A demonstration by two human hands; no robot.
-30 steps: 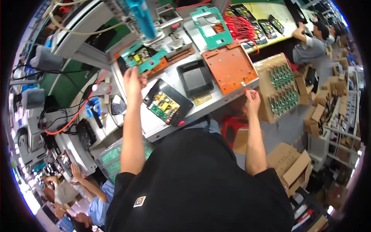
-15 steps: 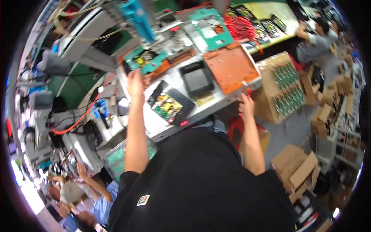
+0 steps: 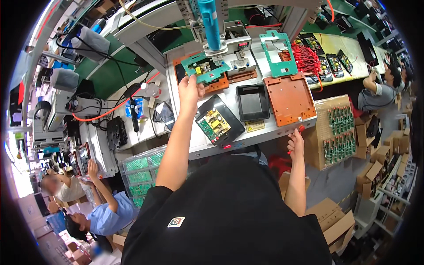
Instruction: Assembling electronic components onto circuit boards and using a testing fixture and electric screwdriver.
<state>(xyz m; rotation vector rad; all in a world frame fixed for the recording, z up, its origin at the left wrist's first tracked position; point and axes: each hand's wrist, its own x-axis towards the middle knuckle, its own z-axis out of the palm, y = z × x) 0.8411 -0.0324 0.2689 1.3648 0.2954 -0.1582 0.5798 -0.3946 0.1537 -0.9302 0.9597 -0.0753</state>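
Note:
My left hand (image 3: 191, 94) is closed with its fingertips at the near edge of a green plate (image 3: 217, 74). This plate lies over an orange fixture (image 3: 219, 84) with a circuit board (image 3: 203, 68) showing through its opening. My right hand (image 3: 296, 145) is curled at the front right corner of the bench machine, just below a red knob (image 3: 301, 128). A small red bit shows beside its fingers; what they hold is unclear. Between my hands lie a black housing (image 3: 232, 127) with a yellow-and-green circuit board (image 3: 216, 123) and a black tray (image 3: 253, 103).
A blue electric screwdriver (image 3: 209, 25) hangs above the fixture. To the right are an orange plate (image 3: 289, 99), a green frame (image 3: 279, 54), red wires (image 3: 305, 59) and a carton (image 3: 324, 148) bearing small boards. Other people sit at left and far right.
The whole view has shifted, so the bench appears further right and lower. My left hand remains at the green plate, and my right hand stays near the machine's front right corner.

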